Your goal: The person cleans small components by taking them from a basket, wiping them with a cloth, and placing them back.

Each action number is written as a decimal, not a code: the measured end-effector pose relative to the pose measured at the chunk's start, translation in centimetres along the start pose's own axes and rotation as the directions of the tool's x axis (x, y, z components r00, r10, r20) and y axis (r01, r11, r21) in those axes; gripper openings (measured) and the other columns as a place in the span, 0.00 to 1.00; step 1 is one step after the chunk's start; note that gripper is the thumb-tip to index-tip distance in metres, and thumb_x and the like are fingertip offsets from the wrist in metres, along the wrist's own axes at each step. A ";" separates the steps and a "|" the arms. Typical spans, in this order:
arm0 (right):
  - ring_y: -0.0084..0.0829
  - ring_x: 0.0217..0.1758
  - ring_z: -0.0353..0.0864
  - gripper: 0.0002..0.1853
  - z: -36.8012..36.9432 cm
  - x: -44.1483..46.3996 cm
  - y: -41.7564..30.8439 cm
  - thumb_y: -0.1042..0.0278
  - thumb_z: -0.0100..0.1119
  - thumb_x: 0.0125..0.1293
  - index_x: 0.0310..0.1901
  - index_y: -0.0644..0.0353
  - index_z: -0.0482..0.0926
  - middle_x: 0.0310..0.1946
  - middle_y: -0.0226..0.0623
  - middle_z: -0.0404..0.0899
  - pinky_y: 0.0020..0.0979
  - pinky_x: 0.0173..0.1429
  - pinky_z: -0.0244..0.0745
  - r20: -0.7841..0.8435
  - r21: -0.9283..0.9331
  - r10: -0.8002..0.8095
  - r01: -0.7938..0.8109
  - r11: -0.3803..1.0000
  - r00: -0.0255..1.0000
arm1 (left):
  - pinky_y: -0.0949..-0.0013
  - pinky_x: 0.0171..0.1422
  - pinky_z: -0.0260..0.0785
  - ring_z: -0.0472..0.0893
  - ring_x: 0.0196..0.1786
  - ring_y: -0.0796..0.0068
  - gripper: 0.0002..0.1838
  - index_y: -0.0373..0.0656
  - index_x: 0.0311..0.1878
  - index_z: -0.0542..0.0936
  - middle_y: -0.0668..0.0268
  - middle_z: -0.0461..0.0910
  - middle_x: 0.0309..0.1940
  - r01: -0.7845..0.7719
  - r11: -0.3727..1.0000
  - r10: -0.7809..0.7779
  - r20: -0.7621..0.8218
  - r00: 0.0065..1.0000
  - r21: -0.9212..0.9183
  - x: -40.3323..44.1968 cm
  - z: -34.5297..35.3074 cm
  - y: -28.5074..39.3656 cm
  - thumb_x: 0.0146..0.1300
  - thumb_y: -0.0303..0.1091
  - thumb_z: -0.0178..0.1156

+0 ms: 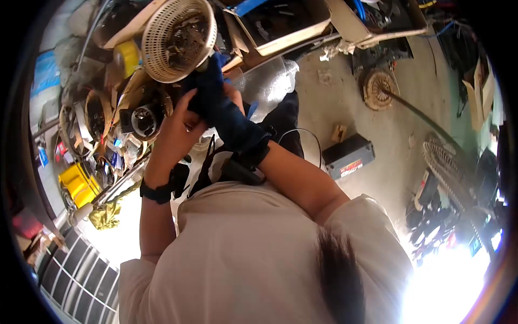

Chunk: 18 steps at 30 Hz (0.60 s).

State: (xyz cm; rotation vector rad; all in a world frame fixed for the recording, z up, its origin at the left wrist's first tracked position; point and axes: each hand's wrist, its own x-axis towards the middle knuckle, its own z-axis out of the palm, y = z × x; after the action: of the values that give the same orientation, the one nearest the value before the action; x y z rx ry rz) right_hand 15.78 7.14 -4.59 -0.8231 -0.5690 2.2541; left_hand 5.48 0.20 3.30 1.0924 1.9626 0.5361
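Observation:
My bare left hand [182, 123] is closed around dark blue cloth, with a black band on the wrist below. The cloth looks like a glove [226, 110] and covers my right hand [208, 81] and wrist. Some fingertips show at the far side of the fabric. My right fingers are hidden inside or behind it, so their pose cannot be made out. Just beyond my hands is a cream perforated plastic basket [154, 46] with dark brown bits inside.
Cardboard boxes [294, 38] hold parts at the front. Cluttered tools and a yellow bin [78, 183] lie on the left. On the floor to the right are a black battery-like box [349, 155] and a round base with a pole [379, 89].

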 end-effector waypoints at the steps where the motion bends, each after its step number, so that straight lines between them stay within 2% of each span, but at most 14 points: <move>1: 0.19 0.33 0.77 0.15 -0.7 -0.6 -0.3 0.58 0.57 0.71 0.46 0.64 0.76 0.33 0.28 0.78 0.24 0.36 0.74 -0.095 -0.009 0.083 -0.085 0.996 0.992 | 0.68 0.41 0.74 0.83 0.33 0.70 0.34 0.41 0.70 0.60 0.58 0.82 0.32 -0.006 1.000 0.005 0.059 0.998 0.007 -0.3 0.3 0.5 0.62 0.28 0.62; 4: 0.20 0.33 0.77 0.14 -2.5 -0.5 0.6 0.60 0.57 0.70 0.45 0.65 0.76 0.32 0.29 0.78 0.26 0.36 0.75 -0.108 0.049 0.125 -0.121 0.991 0.986 | 0.70 0.41 0.74 0.83 0.33 0.73 0.34 0.39 0.70 0.61 0.58 0.82 0.31 -0.033 0.999 0.034 0.142 0.989 -0.014 0.0 1.3 0.9 0.60 0.28 0.62; 7: 0.20 0.33 0.76 0.15 -1.0 -1.1 -0.4 0.58 0.56 0.71 0.44 0.64 0.75 0.32 0.29 0.78 0.26 0.36 0.74 -0.162 0.119 0.036 -0.016 0.993 0.986 | 0.70 0.40 0.73 0.83 0.33 0.72 0.34 0.40 0.69 0.62 0.58 0.82 0.31 -0.005 0.991 0.020 0.110 0.994 -0.133 0.7 1.6 0.4 0.60 0.27 0.62; 9: 0.19 0.33 0.75 0.15 -0.3 -0.9 1.1 0.57 0.56 0.71 0.44 0.64 0.74 0.31 0.29 0.77 0.24 0.36 0.73 -0.228 0.075 0.004 0.013 0.997 0.974 | 0.70 0.41 0.73 0.83 0.33 0.72 0.33 0.40 0.69 0.62 0.58 0.83 0.31 0.030 0.979 -0.019 0.057 0.998 -0.202 0.9 1.2 0.3 0.60 0.27 0.61; 10: 0.18 0.32 0.75 0.16 -0.1 -0.8 1.9 0.56 0.56 0.71 0.44 0.63 0.74 0.31 0.29 0.77 0.24 0.35 0.72 -0.259 0.055 -0.008 0.023 0.998 0.966 | 0.70 0.41 0.73 0.83 0.34 0.72 0.33 0.40 0.69 0.63 0.58 0.83 0.32 0.017 0.988 -0.004 0.087 0.996 -0.151 0.6 1.1 0.2 0.61 0.27 0.61; 11: 0.17 0.32 0.73 0.17 -1.0 -0.9 1.9 0.55 0.56 0.71 0.44 0.63 0.75 0.30 0.28 0.76 0.22 0.34 0.70 -0.135 -0.096 -0.136 0.124 0.988 0.982 | 0.70 0.41 0.73 0.83 0.34 0.72 0.33 0.41 0.69 0.63 0.59 0.83 0.32 0.000 0.995 0.012 0.114 0.993 -0.100 0.2 1.1 0.2 0.61 0.27 0.61; 14: 0.18 0.30 0.74 0.15 -1.2 -0.7 0.4 0.55 0.56 0.71 0.43 0.62 0.76 0.29 0.27 0.76 0.23 0.33 0.71 -0.230 -0.077 0.037 -0.056 0.995 0.973 | 0.69 0.42 0.73 0.83 0.35 0.72 0.32 0.42 0.69 0.63 0.59 0.83 0.32 -0.021 0.999 0.025 0.149 0.989 -0.026 0.0 1.0 1.0 0.62 0.28 0.60; 15: 0.20 0.27 0.75 0.14 -1.0 -0.3 0.1 0.55 0.56 0.71 0.39 0.60 0.76 0.26 0.27 0.77 0.23 0.31 0.72 -0.219 0.095 0.098 -0.079 0.992 0.971 | 0.69 0.42 0.73 0.83 0.35 0.72 0.32 0.42 0.69 0.63 0.59 0.83 0.32 -0.017 1.000 0.019 0.152 0.988 -0.017 -0.1 1.0 1.3 0.62 0.28 0.60; 18: 0.23 0.25 0.77 0.14 -1.7 0.2 -1.0 0.55 0.56 0.70 0.39 0.59 0.76 0.26 0.29 0.77 0.24 0.28 0.72 -0.099 0.073 0.133 -0.126 0.989 0.986 | 0.69 0.42 0.73 0.83 0.34 0.71 0.31 0.42 0.69 0.64 0.58 0.83 0.31 -0.025 0.996 0.030 0.052 0.998 -0.088 0.1 0.5 1.5 0.63 0.29 0.61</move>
State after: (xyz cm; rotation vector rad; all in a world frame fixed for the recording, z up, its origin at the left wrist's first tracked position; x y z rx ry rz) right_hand 17.27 8.31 -5.28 -0.9614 -0.4007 2.3181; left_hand 6.62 1.10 3.98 1.0698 1.8632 0.5959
